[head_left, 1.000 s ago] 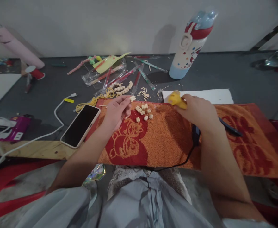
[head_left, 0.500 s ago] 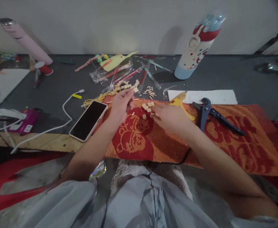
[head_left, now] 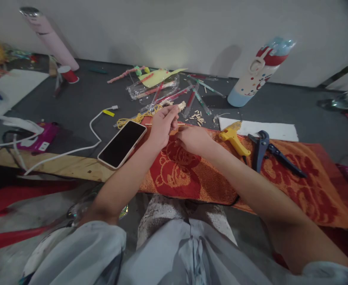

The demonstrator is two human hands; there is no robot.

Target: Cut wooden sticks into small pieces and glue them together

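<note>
My left hand (head_left: pixel 164 123) is closed on a short cluster of small cream-coloured pieces (head_left: pixel 181 105) that pokes out past the thumb and forefinger. Just to its right, my right hand (head_left: pixel 196 139) has its fingers curled in close to the left fingers; whatever they grip is hidden. Both hands are over the orange and red towel (head_left: pixel 174 174). A thin pale stick (head_left: pixel 149 124) runs along the towel's far edge, partly behind the left hand. Loose cut bits of stick (head_left: pixel 198 117) lie on the dark tabletop beyond the hands.
Left of the towel is a phone (head_left: pixel 122 144) beside a white cable (head_left: pixel 95 126). A yellow glue gun (head_left: pixel 234 138) and a blue-handled cutter (head_left: pixel 261 148) lie at right. Plastic-wrapped sticks (head_left: pixel 158 90), yellow cord (head_left: pixel 129 120) and a tall bottle (head_left: pixel 249 79) stand or lie farther back.
My right hand has moved left to my left hand, covering where several small pieces lay on the towel. My left hand still holds its cluster. The view has shifted slightly.
</note>
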